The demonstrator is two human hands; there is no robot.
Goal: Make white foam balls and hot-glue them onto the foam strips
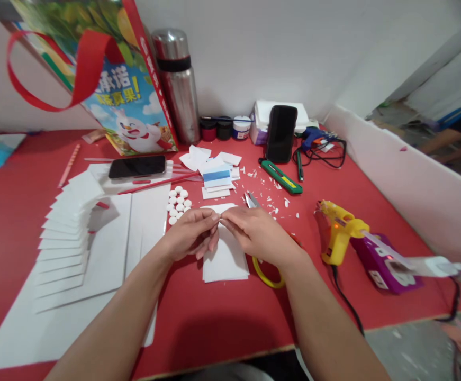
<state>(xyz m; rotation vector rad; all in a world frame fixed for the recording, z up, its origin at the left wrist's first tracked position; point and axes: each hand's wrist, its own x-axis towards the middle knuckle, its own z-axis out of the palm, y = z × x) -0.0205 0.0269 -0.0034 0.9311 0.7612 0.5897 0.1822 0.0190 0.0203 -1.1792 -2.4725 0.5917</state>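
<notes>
My left hand [194, 233] and my right hand [254, 230] meet at their fingertips over a stack of white paper [225, 262]. Both hands pinch at one spot; whatever lies between the fingertips is too small to make out. Beside my left hand sits a group of round white discs [179, 201]. Scissors with a yellow handle [269, 278] lie partly under my right hand, their blades [251, 200] showing beyond it. White card pieces [216, 177] are piled beyond the hands.
Fanned white cards [65, 238] rest on larger white sheets at left, near a black phone [137, 166]. A green cutter [281, 177], paper scraps and a yellow glue gun [339, 230] lie right. A steel flask [180, 87] and a printed bag [135, 106] stand behind.
</notes>
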